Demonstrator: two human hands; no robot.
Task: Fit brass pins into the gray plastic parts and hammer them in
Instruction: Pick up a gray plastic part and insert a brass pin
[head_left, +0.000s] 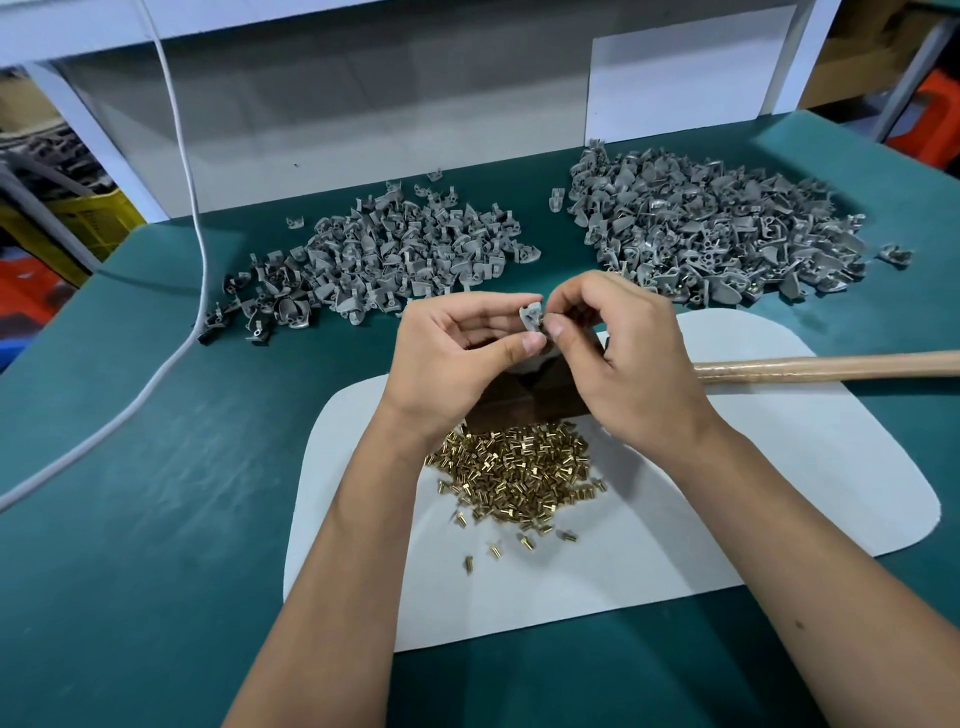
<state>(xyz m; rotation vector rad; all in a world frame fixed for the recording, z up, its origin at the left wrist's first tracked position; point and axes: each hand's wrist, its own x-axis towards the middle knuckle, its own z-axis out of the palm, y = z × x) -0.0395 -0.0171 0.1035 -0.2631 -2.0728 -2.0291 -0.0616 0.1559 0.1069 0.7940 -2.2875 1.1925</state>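
My left hand (457, 353) pinches a small gray plastic part (531, 316) between thumb and fingers, held above the table. My right hand (618, 353) meets it from the right, fingertips pinched at the part's edge; whatever they hold is hidden. Below the hands, a pile of brass pins (519, 467) lies on a white mat (727, 493). A dark brown block (524, 395) sits under the hands. The wooden hammer handle (831, 366) lies across the mat to the right.
Two heaps of gray plastic parts lie on the green table (130, 519): one at the back left (384, 254), a larger one at the back right (717, 228). A white cable (192, 208) runs down the left side. A white panel stands behind.
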